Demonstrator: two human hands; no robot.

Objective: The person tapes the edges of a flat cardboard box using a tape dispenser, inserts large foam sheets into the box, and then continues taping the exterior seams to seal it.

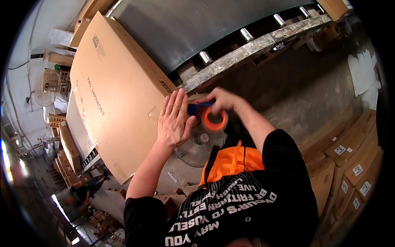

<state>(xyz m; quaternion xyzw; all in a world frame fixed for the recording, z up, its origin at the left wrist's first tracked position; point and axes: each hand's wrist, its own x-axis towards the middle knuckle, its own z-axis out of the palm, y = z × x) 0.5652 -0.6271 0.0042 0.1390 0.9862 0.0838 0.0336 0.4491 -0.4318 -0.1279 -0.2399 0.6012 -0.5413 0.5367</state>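
Note:
A large brown carton [119, 99] stands tilted across the left half of the head view, with dark print on its broad face. My left hand [175, 119] is held flat at the carton's near right corner, fingers stretched out and holding nothing. Whether its palm presses on the cardboard or hovers just off it, I cannot tell. Beside it, my right hand [225, 101] is closed around a blue tape dispenser [198, 109] with an orange ring in it. The dispenser's blue front end lies close to my left thumb, and motion blurs it somewhat.
Beyond the carton runs a conveyor with metal rollers [247, 35] and a worn side rail [238, 51]. A floor fan [199, 150] stands below my hands. Labelled cartons [345, 185] are stacked at the right. Another fan [47, 87] and a person [88, 187] are at the left.

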